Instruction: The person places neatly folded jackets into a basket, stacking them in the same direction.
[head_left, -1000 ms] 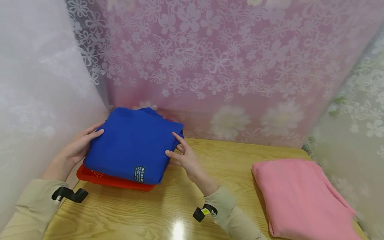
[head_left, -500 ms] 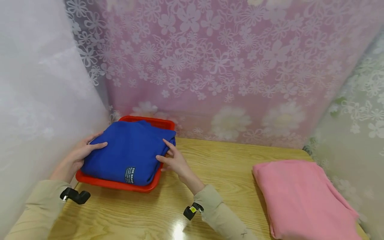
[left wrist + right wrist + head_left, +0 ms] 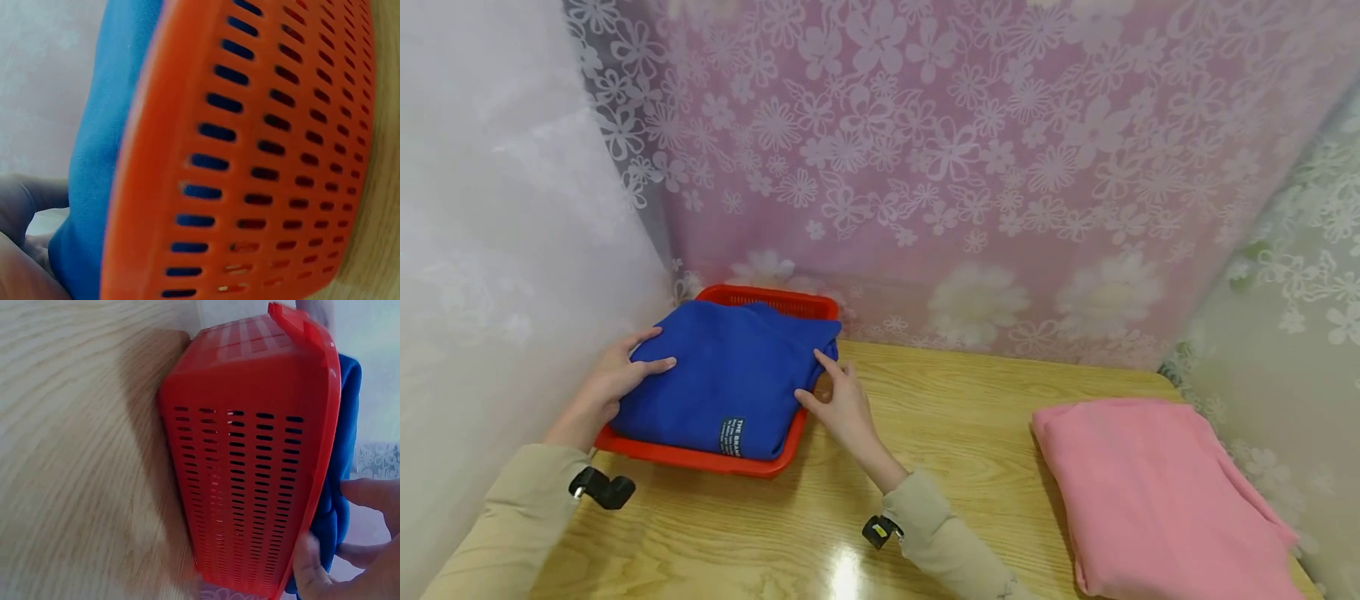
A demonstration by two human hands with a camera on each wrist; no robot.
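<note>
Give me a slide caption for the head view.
Left hand and right hand on a blue garment in a red basket, folded pink garment off to the right.

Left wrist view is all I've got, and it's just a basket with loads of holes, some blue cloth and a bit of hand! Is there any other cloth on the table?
Observer: Yes, a folded pink cloth lies on the right part of the table.
Operator: Cool! Any writing anywhere?
Observer: The blue cloth has a dark label with pale letters, close to its front edge.
Operator: Is anything touching it on the other side?
Observer: The right hand; its fingertips touch the right edge.
</note>
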